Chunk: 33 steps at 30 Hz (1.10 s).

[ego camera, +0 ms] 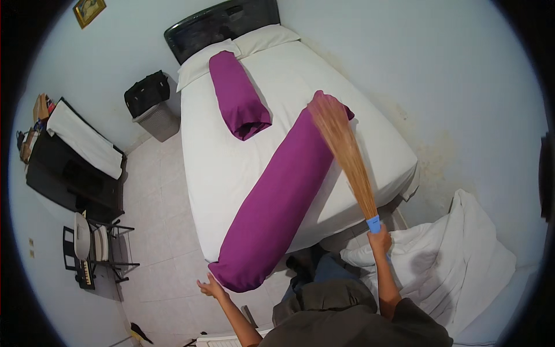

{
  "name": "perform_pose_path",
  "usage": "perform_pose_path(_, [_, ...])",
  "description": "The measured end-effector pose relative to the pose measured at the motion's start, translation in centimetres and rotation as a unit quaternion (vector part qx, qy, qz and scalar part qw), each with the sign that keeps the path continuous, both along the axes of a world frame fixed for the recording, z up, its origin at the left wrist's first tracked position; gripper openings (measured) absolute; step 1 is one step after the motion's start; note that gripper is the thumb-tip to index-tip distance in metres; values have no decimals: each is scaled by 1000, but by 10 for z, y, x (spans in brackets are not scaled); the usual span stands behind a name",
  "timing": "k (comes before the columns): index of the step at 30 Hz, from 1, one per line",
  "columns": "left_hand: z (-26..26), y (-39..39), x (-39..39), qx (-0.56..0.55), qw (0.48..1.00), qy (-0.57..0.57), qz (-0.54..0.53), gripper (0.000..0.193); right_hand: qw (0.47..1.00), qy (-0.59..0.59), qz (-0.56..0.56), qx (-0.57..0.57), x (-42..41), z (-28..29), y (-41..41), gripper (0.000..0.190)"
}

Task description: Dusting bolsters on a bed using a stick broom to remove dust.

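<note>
My right hand (380,239) grips a stick-bristle bed broom (353,167) just below its blue collar. The blurred bristle tips lie over the far end of a long purple bolster (277,191). That bolster slants across the foot of the bed, its near end jutting past the mattress edge. Beside this near end is my left hand (211,287), fingers apart; whether it touches the cloth I cannot tell. A shorter-looking purple bolster (238,95) rests farther up on the white bed sheet (221,178), against the pillows.
White pillows (266,40) lean by a dark headboard (221,30). Bunched white bedding (459,256) lies at my right. Along the left stand a wicker-look basket (158,121) under a black bag (147,93), a dark cabinet (71,169) and folding chairs (100,243) near a keyboard (86,275).
</note>
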<state>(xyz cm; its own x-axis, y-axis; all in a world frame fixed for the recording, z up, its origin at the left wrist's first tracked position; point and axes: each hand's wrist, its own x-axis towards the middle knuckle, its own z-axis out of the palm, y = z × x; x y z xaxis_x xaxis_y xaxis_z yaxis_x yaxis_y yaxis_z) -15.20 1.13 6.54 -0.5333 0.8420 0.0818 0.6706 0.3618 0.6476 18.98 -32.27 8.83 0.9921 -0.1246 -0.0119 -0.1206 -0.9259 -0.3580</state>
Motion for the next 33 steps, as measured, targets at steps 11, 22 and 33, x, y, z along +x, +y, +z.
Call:
perform_pose_path(11, [-58,26,29,-237,865,-335,-289,53,911,74,-19,406,-6,-8,61,17])
perform_pose_path(22, [-65,34,23,-287,689,-624,-230,33,828,173,29,533,-28,-71,145,20])
perform_pose_path(33, [106,58,98,254,846,-214,-416,12,904,-24,39,424,6,-35,151,30])
